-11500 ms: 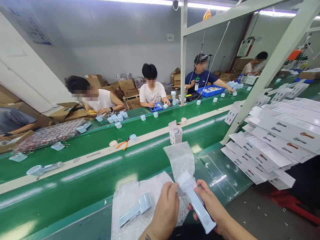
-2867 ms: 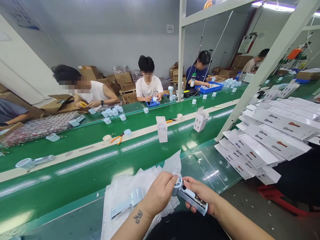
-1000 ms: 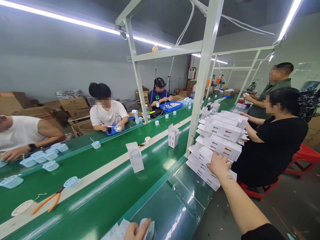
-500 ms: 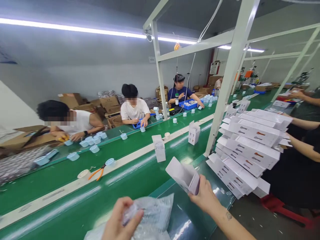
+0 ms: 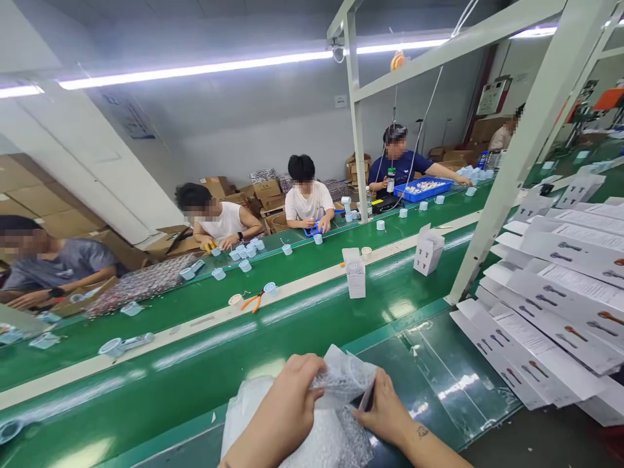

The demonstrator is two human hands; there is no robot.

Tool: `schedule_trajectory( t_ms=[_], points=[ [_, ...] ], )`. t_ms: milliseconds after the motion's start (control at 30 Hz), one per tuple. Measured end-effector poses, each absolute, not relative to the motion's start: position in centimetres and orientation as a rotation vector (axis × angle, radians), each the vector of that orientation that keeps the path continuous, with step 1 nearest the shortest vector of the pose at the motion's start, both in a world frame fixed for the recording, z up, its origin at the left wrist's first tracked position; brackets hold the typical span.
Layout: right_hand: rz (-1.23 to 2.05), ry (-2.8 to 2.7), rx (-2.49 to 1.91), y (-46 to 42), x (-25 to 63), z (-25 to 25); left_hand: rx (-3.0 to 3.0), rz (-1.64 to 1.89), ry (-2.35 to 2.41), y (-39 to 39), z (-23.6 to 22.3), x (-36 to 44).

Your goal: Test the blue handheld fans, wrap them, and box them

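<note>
Low in front of me, my left hand (image 5: 298, 390) is closed on a clear bubble-wrap packet (image 5: 345, 380); what is inside cannot be made out. My right hand (image 5: 383, 409) grips a small white cardboard box (image 5: 334, 354), mostly hidden behind the packet and my fingers. The packet is at the box's open end; how far in it sits is hidden. Under both hands lies a heap of bubble-wrap bags (image 5: 312, 445) at the bench edge.
Folded white boxes (image 5: 546, 318) are stacked at the right beside a metal post (image 5: 511, 156). Two upright boxes, one filled (image 5: 356, 273) and one printed (image 5: 429, 250), stand on the green belt (image 5: 302, 318). Orange-handled pliers (image 5: 252, 301) lie on the divider strip. Several co-workers sit opposite.
My left hand has brought the bubble-wrap packet up and right to the box. The box has come lower, between my hands. My view has turned left.
</note>
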State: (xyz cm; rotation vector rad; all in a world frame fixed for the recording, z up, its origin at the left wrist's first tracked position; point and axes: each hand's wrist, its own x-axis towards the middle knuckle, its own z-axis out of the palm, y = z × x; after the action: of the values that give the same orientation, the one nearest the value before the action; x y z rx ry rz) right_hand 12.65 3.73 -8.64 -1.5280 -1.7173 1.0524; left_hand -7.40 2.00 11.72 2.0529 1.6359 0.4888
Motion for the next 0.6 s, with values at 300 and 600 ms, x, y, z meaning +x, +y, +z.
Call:
schedule_trajectory(
  t_ms=[300,600],
  points=[
    [1.681,-1.855,-0.885,8.3,16.9,-0.2,2.015,0.333,1.753,2.7,12.6,-4.5],
    [1.616,-2.352,-0.812,11.3,17.4,3.0,2.322,-0.086,1.695,2.6,15.3,-2.2]
  ],
)
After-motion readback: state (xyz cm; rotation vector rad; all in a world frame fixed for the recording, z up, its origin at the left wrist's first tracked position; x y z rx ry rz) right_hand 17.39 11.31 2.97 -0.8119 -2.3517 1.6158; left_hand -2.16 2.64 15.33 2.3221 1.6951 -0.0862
